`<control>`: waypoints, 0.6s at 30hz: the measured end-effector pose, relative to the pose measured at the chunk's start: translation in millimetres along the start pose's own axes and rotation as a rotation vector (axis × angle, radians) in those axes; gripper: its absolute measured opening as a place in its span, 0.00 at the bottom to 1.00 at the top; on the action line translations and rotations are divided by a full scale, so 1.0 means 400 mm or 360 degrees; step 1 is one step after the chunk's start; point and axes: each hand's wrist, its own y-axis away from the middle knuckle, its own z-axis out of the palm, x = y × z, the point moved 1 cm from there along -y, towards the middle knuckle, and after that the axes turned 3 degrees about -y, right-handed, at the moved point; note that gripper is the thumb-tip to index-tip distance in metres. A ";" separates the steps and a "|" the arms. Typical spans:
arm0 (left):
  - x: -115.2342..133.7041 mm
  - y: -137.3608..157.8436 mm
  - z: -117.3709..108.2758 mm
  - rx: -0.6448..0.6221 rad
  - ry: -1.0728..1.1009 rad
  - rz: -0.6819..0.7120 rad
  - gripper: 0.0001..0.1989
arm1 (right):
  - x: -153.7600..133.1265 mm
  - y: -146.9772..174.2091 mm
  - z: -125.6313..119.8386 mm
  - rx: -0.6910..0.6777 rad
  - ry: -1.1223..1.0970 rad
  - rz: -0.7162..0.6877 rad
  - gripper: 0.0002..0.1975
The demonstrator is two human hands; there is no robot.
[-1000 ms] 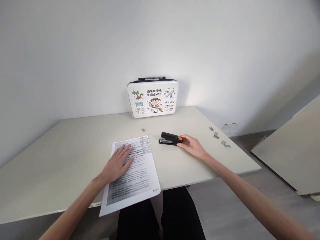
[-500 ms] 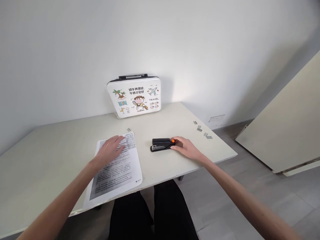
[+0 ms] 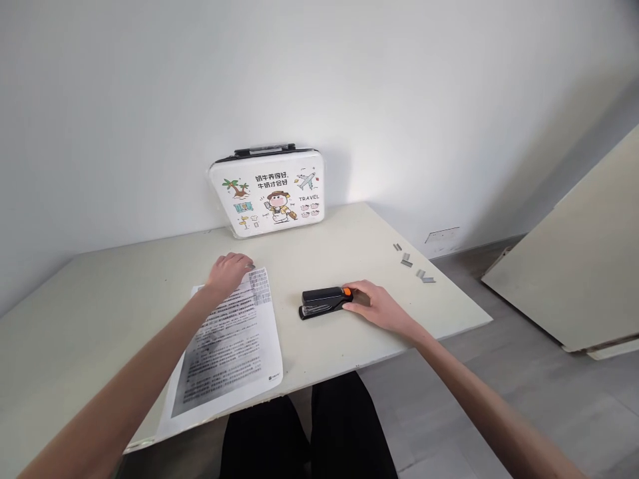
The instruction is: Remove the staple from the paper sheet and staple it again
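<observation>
My left hand (image 3: 230, 273) is at the top edge of a printed sheet of paper (image 3: 224, 359). Its fingers are curled and closed together on a small grey strip of staples (image 3: 252, 267), of which only a bit shows at the fingertips. To the right, a black stapler (image 3: 324, 301) with an orange part lies on the table. My right hand (image 3: 377, 305) grips its rear end between thumb and fingers, and its front points left.
Several loose staple strips (image 3: 407, 263) lie near the right edge of the white table (image 3: 319, 359). At the back, a white suitcase (image 3: 269, 213) with cartoon prints stands against the wall. A pale panel (image 3: 574, 266) is at the far right, above a grey floor.
My left hand has moved forward from the sheet to the staple strip beyond it, and its fingers have closed. My right hand stays on the stapler. The view has shifted slightly.
</observation>
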 end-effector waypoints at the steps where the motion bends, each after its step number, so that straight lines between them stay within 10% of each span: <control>1: -0.008 0.006 -0.002 -0.0003 -0.0011 -0.0009 0.17 | 0.000 0.001 0.000 -0.0005 -0.0003 0.0004 0.19; 9: -0.089 0.077 -0.027 -0.0044 -0.0039 -0.0229 0.19 | -0.006 0.006 0.000 0.0013 0.0039 0.0018 0.17; 18: 0.027 0.335 -0.013 0.0080 0.0300 -0.0182 0.35 | -0.022 0.013 -0.002 0.0004 -0.0002 0.0022 0.16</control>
